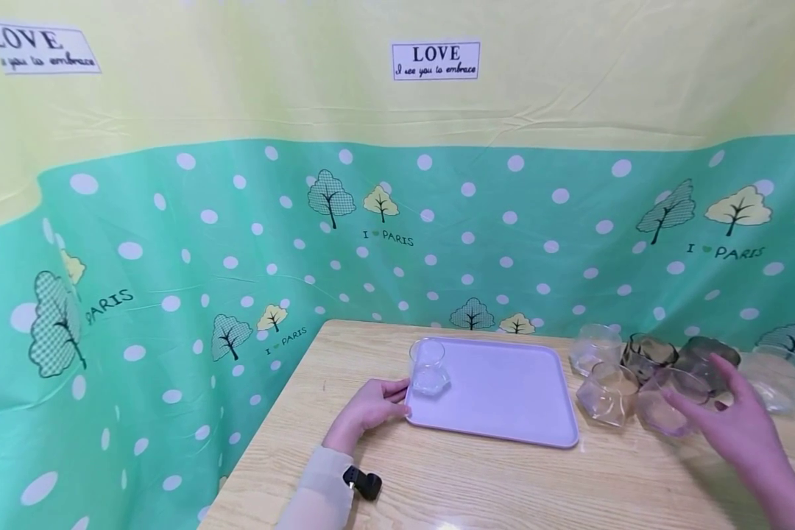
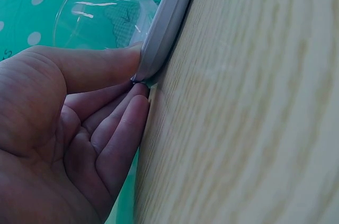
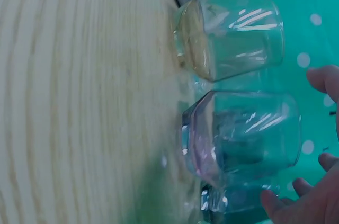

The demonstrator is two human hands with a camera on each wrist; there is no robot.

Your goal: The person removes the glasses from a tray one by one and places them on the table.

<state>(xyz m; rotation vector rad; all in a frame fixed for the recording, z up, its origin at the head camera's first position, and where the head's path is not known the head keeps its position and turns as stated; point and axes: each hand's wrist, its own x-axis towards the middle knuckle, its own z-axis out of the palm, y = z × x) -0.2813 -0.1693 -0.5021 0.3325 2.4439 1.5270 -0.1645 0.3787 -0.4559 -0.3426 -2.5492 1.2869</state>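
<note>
My left hand [image 1: 371, 405] pinches the left rim of a pale purple tray [image 1: 503, 390]. In the left wrist view the thumb lies on the tray's edge [image 2: 164, 28] and the fingers are beneath it. One clear glass [image 1: 429, 372] stands at the tray's left end, close to that hand. My right hand [image 1: 735, 419], fingers spread, is above and beside a clear, slightly pinkish glass [image 1: 669, 412]. In the right wrist view that pinkish glass [image 3: 243, 134] shows a gap from the fingers. Left of it is an amber-tinted glass [image 1: 607, 405].
Behind these two glasses stand a clear glass [image 1: 596, 350], a brown glass [image 1: 648, 353], a dark grey glass [image 1: 705, 357] and more clear glassware [image 1: 778, 379]. The wooden table [image 1: 477, 478] meets a green dotted curtain [image 1: 384, 265] at the back and left.
</note>
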